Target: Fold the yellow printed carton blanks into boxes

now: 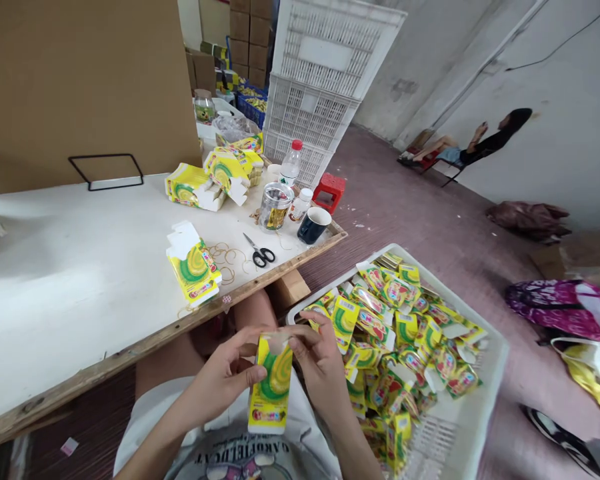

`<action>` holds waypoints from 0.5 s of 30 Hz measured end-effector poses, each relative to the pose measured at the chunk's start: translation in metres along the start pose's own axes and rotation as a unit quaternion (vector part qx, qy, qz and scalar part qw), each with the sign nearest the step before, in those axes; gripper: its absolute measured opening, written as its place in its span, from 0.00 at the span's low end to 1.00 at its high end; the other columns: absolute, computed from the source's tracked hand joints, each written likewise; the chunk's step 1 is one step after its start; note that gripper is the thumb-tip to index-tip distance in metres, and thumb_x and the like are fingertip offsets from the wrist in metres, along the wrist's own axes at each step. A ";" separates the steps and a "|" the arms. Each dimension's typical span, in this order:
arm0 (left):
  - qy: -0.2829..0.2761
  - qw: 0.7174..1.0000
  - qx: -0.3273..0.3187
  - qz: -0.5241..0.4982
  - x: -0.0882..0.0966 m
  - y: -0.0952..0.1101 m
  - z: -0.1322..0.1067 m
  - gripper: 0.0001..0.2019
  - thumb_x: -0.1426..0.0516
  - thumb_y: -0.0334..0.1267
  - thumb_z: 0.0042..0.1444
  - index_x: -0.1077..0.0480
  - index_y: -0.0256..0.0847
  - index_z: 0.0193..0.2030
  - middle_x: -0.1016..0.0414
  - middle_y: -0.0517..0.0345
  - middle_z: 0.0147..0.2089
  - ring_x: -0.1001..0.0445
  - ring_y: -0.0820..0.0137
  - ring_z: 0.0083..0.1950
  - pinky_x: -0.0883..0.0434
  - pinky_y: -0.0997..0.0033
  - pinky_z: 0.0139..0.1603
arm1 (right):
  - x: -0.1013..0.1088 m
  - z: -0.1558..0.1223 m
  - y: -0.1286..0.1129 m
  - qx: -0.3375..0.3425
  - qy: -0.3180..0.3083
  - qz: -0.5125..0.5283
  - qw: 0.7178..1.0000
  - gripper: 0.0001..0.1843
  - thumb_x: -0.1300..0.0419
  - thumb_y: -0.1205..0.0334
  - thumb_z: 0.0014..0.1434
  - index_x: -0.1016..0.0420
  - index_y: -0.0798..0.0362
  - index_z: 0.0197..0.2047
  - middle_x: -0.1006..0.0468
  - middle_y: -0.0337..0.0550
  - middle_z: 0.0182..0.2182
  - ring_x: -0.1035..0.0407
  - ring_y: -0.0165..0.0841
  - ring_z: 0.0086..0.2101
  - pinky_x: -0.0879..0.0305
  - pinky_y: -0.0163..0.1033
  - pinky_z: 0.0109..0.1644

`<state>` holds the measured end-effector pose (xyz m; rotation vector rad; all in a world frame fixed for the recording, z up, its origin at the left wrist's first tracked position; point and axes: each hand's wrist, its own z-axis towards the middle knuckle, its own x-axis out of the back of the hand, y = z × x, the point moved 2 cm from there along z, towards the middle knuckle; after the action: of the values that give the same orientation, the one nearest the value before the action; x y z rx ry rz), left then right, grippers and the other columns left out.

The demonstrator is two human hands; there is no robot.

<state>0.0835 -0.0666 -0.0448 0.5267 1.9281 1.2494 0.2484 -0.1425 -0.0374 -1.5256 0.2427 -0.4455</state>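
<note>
A small yellow and green carton (271, 387) stands upright above my lap, its top end facing away from me. My left hand (233, 363) grips it along its left side, thumb on the front panel. With the fingers of my right hand (320, 360) I hold its top right edge, where the flaps are; the exact flap position is blurred. On the white table lies a small stack of flat, unfolded cartons (193, 267). To my right a white plastic crate (460, 433) holds many similar yellow and green cartons.
Scissors (261, 255) and rubber bands (225, 260) lie near the table edge, beside a dark mug (314, 225), a clear jar (275, 208) and bottles. Bundled cartons (193, 187) sit farther back. Stacked white crates (310, 87) and a red stool (329, 192) stand beyond. A person (480, 143) sits by the wall.
</note>
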 end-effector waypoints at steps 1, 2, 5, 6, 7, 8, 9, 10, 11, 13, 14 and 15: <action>0.020 1.000 -0.010 0.021 0.001 0.001 0.001 0.24 0.35 0.39 0.54 0.27 0.43 0.59 0.19 0.47 0.51 0.21 0.57 0.50 0.26 0.68 0.45 | 0.002 0.001 -0.001 0.019 0.006 -0.022 1.000 0.14 0.43 0.50 0.66 0.23 0.47 0.48 0.20 0.47 0.39 0.26 0.40 0.41 0.31 0.45 0.49; 0.045 0.998 -0.022 0.044 0.002 0.001 0.002 0.20 0.35 0.39 0.54 0.24 0.43 0.55 0.19 0.47 0.52 0.21 0.58 0.50 0.25 0.68 0.45 | 0.005 0.001 -0.003 0.038 0.009 -0.046 0.998 0.16 0.45 0.49 0.67 0.20 0.47 0.43 0.20 0.48 0.41 0.27 0.41 0.44 0.33 0.47 0.51; 0.104 0.987 -0.054 0.109 0.003 -0.002 0.003 0.16 0.36 0.38 0.55 0.21 0.44 0.51 0.21 0.50 0.56 0.21 0.59 0.50 0.25 0.70 0.47 | 0.010 0.002 -0.005 0.031 -0.021 -0.084 0.996 0.16 0.43 0.49 0.65 0.17 0.49 0.43 0.22 0.46 0.36 0.29 0.39 0.38 0.33 0.42 0.43; 0.107 0.985 -0.059 0.121 0.003 -0.003 0.003 0.16 0.36 0.37 0.55 0.21 0.45 0.52 0.21 0.50 0.57 0.21 0.59 0.51 0.25 0.70 0.48 | 0.009 0.001 -0.004 0.003 -0.039 -0.088 0.995 0.15 0.40 0.51 0.63 0.19 0.49 0.46 0.24 0.42 0.31 0.31 0.36 0.32 0.35 0.39 0.37; 0.102 0.985 -0.059 0.124 0.002 -0.005 0.003 0.18 0.37 0.37 0.56 0.22 0.46 0.54 0.22 0.50 0.58 0.21 0.59 0.51 0.25 0.69 0.49 | 0.008 0.001 -0.002 -0.028 -0.053 -0.090 0.994 0.16 0.38 0.54 0.60 0.21 0.49 0.50 0.27 0.37 0.27 0.34 0.33 0.28 0.38 0.36 0.32; 0.094 0.987 -0.058 0.120 0.001 -0.006 0.003 0.19 0.37 0.36 0.56 0.23 0.46 0.55 0.22 0.50 0.59 0.21 0.59 0.51 0.25 0.69 0.50 | 0.007 0.000 0.000 -0.054 -0.061 -0.094 0.992 0.18 0.37 0.58 0.58 0.24 0.49 0.52 0.31 0.33 0.24 0.37 0.31 0.25 0.41 0.35 0.29; 0.084 0.988 -0.055 0.113 0.000 -0.007 0.003 0.20 0.38 0.35 0.57 0.24 0.46 0.57 0.23 0.50 0.59 0.21 0.59 0.52 0.26 0.69 0.51 | 0.004 -0.001 0.002 -0.071 -0.062 -0.100 0.991 0.19 0.37 0.61 0.57 0.26 0.50 0.52 0.33 0.31 0.22 0.39 0.30 0.24 0.43 0.34 0.28; 0.074 0.991 -0.051 0.103 -0.001 -0.007 0.003 0.20 0.38 0.35 0.57 0.25 0.46 0.58 0.23 0.50 0.59 0.22 0.59 0.52 0.27 0.68 0.53 | 0.002 -0.001 0.003 -0.077 -0.056 -0.106 0.990 0.18 0.38 0.62 0.57 0.27 0.50 0.51 0.35 0.30 0.22 0.40 0.29 0.23 0.44 0.33 0.28; 0.063 0.993 -0.046 0.092 -0.002 -0.007 0.003 0.21 0.38 0.35 0.57 0.26 0.45 0.59 0.22 0.49 0.58 0.22 0.59 0.53 0.27 0.68 0.54 | -0.001 -0.001 0.004 -0.078 -0.049 -0.113 0.989 0.16 0.39 0.63 0.57 0.29 0.51 0.50 0.35 0.29 0.21 0.41 0.29 0.23 0.45 0.33 0.28; 0.048 0.996 -0.031 0.070 -0.002 -0.005 0.003 0.22 0.39 0.36 0.58 0.28 0.43 0.60 0.21 0.47 0.56 0.22 0.58 0.54 0.28 0.67 0.53 | -0.005 -0.001 0.004 -0.075 -0.041 -0.125 0.988 0.14 0.41 0.64 0.57 0.32 0.51 0.48 0.35 0.28 0.21 0.42 0.29 0.23 0.46 0.33 0.27; 0.046 0.997 -0.023 0.060 -0.002 -0.005 0.003 0.23 0.39 0.36 0.58 0.28 0.43 0.61 0.20 0.47 0.55 0.22 0.58 0.53 0.27 0.66 0.52 | -0.007 -0.002 0.004 -0.074 -0.043 -0.130 0.988 0.14 0.41 0.64 0.58 0.33 0.51 0.48 0.36 0.28 0.21 0.43 0.29 0.22 0.47 0.33 0.27; 0.046 0.998 -0.017 0.049 -0.002 -0.004 0.003 0.23 0.38 0.37 0.58 0.29 0.42 0.61 0.19 0.46 0.53 0.22 0.57 0.52 0.27 0.65 0.51 | -0.009 -0.002 0.004 -0.072 -0.046 -0.135 0.987 0.14 0.42 0.64 0.58 0.33 0.51 0.48 0.38 0.27 0.20 0.44 0.28 0.22 0.47 0.33 0.27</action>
<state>0.0880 -0.0679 -0.0481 0.5618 1.9742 1.3883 0.2402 -0.1406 -0.0421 -1.7262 -0.0070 -0.5794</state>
